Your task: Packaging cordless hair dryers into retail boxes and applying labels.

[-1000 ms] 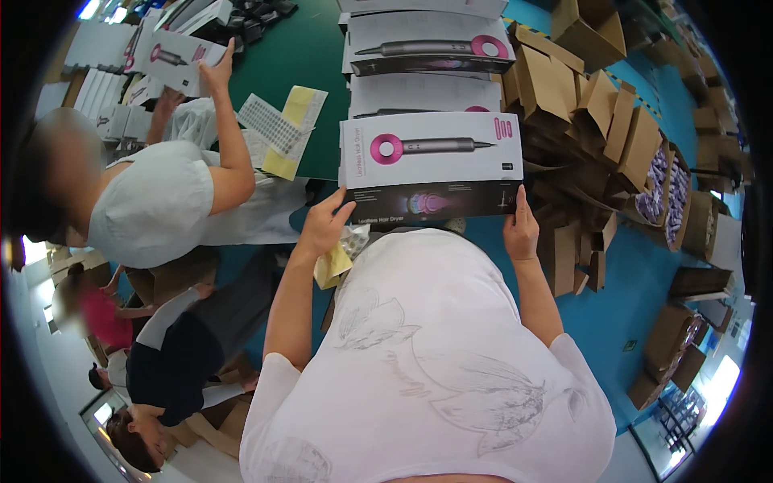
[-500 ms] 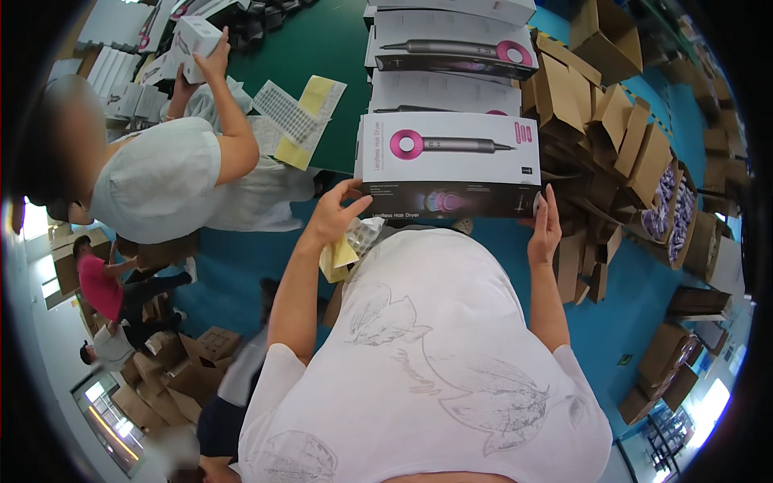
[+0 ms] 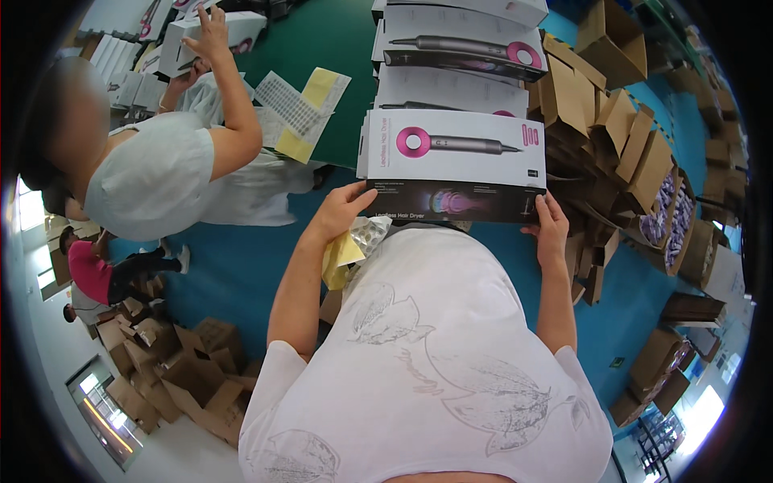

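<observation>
A white and black hair dryer box (image 3: 456,169), printed with a grey and pink dryer, lies at the table's near edge, its dark side towards me. My left hand (image 3: 340,211) is closed on its lower left corner, thumb on the dark side. At the lower right corner, my right hand (image 3: 551,229) has its fingertips against the dark side, fingers bent. A yellow and silvery sticker sheet (image 3: 348,256) hangs beside my left wrist; whether the hand grips it is hidden.
More hair dryer boxes (image 3: 459,40) are stacked behind. Left of them, sticker sheets (image 3: 299,113) lie on the green table (image 3: 310,36). A co-worker (image 3: 153,177) handles a white box (image 3: 241,30) at left. Open cartons (image 3: 564,88) crowd the right side.
My right hand's fingers have come from alongside the box onto its lower right corner. The co-worker's box has turned lengthwise, one hand now raised above it. A person in pink farther back has shifted.
</observation>
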Motion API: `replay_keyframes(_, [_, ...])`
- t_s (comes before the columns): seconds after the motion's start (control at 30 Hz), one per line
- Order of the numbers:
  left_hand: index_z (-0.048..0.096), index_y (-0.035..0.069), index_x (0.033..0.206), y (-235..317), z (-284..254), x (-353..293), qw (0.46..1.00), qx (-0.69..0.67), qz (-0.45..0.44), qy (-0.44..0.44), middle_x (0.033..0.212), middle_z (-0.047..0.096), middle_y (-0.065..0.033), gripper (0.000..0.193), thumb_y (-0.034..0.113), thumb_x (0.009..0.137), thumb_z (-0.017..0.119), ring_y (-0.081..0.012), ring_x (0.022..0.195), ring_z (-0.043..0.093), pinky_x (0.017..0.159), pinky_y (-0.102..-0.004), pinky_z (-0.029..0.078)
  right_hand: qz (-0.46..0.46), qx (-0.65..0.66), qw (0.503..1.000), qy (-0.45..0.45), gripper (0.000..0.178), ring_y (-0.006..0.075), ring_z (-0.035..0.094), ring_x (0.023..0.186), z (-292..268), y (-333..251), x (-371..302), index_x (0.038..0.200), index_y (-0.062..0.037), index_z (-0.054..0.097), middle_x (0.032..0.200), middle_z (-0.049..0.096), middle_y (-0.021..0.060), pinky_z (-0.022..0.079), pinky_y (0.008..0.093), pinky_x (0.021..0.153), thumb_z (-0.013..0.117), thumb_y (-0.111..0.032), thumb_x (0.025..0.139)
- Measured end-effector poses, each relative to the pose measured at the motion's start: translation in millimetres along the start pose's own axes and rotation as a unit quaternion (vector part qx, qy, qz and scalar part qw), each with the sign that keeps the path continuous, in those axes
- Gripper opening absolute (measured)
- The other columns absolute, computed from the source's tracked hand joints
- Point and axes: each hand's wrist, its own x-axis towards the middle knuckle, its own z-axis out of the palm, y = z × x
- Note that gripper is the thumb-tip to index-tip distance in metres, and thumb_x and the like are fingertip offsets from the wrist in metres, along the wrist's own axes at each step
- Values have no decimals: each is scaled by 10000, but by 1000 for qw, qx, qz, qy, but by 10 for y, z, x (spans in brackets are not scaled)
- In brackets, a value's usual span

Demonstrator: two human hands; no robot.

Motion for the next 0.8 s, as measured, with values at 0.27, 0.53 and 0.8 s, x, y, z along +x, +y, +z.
replay_keyframes(0.27, [591, -30, 1331, -119, 37, 123, 999, 13, -24, -18, 1049, 710, -93, 511, 207, 897, 723, -127, 945, 632, 855, -278, 498, -32, 101, 994, -12, 462, 66, 641, 919, -178, 487, 253, 1385, -89, 583, 1088, 690, -3, 519, 223, 725, 693, -193, 948])
replay_keyframes(0.53, [568, -36, 1357, -254, -87, 208, 998, 54, 9, 22, 1037, 720, -115, 577, 175, 853, 754, -144, 917, 647, 834, -283, 504, -26, 137, 990, -2, 480, 106, 637, 908, -128, 728, 322, 1358, -53, 590, 1098, 663, 11, 581, 282, 743, 717, -53, 895])
replay_keyframes(0.8, [703, 4, 1174, -242, -46, 158, 974, 173, 86, 116, 1046, 750, -123, 379, 154, 830, 761, -147, 946, 692, 857, -293, 514, -213, -15, 977, -25, 704, 142, 549, 1194, -81, 540, 350, 1494, -53, 425, 1343, 571, 52, 495, 293, 986, 685, 92, 856])
